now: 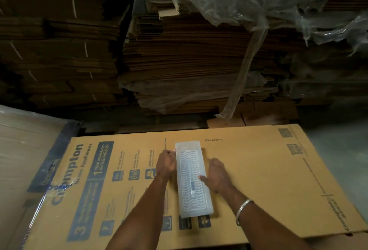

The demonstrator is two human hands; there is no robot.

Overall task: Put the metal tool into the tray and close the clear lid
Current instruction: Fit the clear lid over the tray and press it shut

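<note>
A long clear plastic tray (192, 178) with a wavy ribbed insert lies lengthwise on a flat printed cardboard box (258, 180). Its clear lid appears to lie down over it. A thin metal tool (191, 180) shows through the plastic along the tray's middle. My left hand (166, 163) grips the tray's left edge near the far end, fingers curled on the rim. My right hand (218, 174) presses against the right edge at mid-length, fingertips on the lid. A metal bangle (243, 211) sits on my right wrist.
Tall stacks of flattened cardboard (179, 60) rise just behind the box, partly under loose plastic sheeting (278, 1). A plastic-wrapped stack (23, 150) stands at the left. Grey floor (342, 150) shows at the right, beyond the box edge.
</note>
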